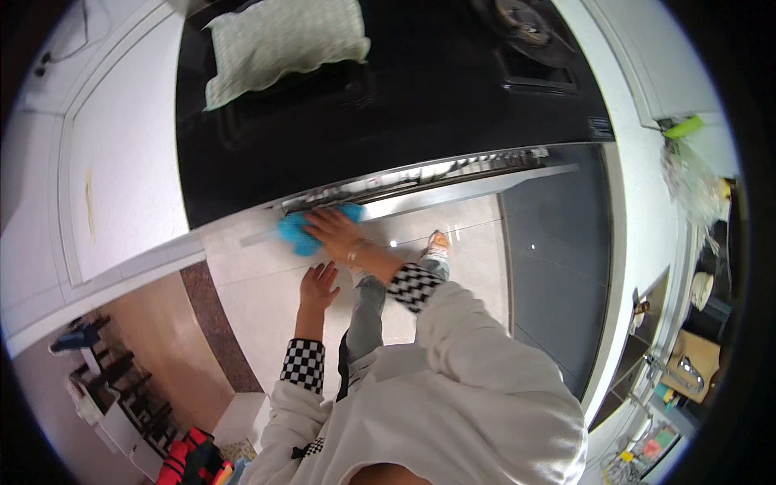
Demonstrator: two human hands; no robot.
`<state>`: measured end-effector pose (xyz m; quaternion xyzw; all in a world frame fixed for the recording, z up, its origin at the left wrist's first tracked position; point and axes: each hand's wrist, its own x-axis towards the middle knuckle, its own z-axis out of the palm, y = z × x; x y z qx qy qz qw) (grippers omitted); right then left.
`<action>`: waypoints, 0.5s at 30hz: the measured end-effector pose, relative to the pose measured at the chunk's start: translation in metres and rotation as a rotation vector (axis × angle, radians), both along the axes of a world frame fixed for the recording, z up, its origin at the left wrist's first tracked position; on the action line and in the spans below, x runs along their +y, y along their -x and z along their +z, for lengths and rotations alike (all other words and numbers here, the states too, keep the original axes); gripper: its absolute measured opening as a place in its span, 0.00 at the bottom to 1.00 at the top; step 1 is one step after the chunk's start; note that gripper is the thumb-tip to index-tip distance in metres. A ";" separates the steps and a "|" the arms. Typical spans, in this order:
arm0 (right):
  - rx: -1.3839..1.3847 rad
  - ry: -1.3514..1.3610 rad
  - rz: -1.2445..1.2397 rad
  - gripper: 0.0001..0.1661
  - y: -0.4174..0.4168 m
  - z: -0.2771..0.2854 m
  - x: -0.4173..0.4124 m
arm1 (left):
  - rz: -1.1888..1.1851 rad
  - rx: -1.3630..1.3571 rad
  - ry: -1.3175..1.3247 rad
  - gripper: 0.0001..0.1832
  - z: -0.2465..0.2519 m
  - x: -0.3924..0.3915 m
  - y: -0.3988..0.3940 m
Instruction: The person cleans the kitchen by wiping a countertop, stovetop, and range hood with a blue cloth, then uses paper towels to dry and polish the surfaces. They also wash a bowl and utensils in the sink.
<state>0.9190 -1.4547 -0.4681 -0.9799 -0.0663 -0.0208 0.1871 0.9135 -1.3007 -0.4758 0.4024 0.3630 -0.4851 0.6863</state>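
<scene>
My right hand (337,235) lies flat, fingers spread, over a bright blue cloth (293,230). The cloth bunches out on both sides of the hand, at the left end of a pale drawer front (442,195). That drawer stands slightly pulled out under a black glass cooktop (388,127), and a narrow strip of its shiny contents (448,168) shows. My left hand (317,286) hangs in the air just below the cloth, palm partly up and fingers apart, holding nothing. Both wrists come out of black-and-white checkered cuffs.
A pale quilted cloth (288,45) covers the cooktop's left part; a burner (522,24) sits at the back right. White counter (127,163) borders it on the left. Dark grey cabinet fronts (555,242) stand on the right, near a sink faucet (685,373). My foot (438,241) is on the tiles.
</scene>
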 end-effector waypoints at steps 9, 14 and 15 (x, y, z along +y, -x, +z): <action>-0.034 0.286 -0.749 0.34 0.209 0.015 -0.322 | -0.234 -0.239 0.023 0.20 0.015 -0.089 -0.001; -0.132 -0.609 -1.433 0.22 0.302 -0.016 -0.461 | -0.299 -0.214 -0.165 0.16 0.015 -0.138 -0.015; -0.227 -1.226 -1.587 0.23 0.303 -0.001 -0.464 | -0.296 -0.202 -0.178 0.15 0.014 -0.132 -0.015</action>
